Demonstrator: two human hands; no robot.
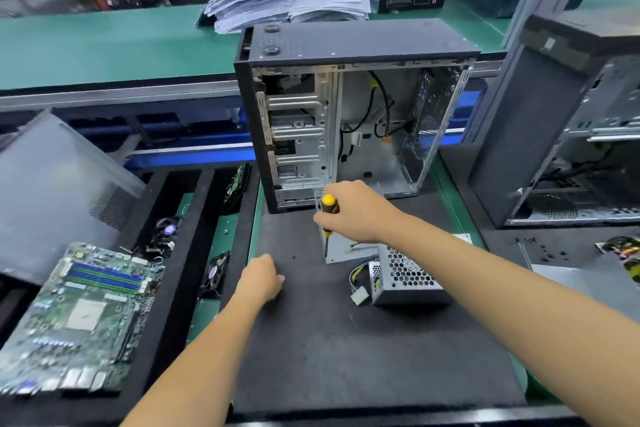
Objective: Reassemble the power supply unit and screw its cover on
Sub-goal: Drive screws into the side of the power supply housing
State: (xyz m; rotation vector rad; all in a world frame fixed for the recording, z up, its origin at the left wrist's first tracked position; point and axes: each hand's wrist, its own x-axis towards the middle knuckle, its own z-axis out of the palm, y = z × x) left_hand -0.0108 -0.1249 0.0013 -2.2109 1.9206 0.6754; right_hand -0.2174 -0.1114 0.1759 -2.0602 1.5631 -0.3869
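The grey metal power supply unit (407,282), with a honeycomb grille on top, lies on the black foam mat (346,357) to the right of centre, its cable bundle and white connector (360,295) trailing left. My right hand (353,211) grips a yellow-and-black screwdriver (327,218) upright, tip pointing down at a flat grey metal plate (341,251) beside the unit. My left hand (261,279) rests on the mat with fingers curled; whether it holds anything is hidden. Tiny dark specks, possibly screws (294,257), lie near it.
An open PC case (346,114) stands at the mat's far edge. A second case (561,135) stands to the right. A motherboard (79,319) and fans (216,276) lie in black trays on the left. Paper stacks (277,0) and a person occupy the green bench behind.
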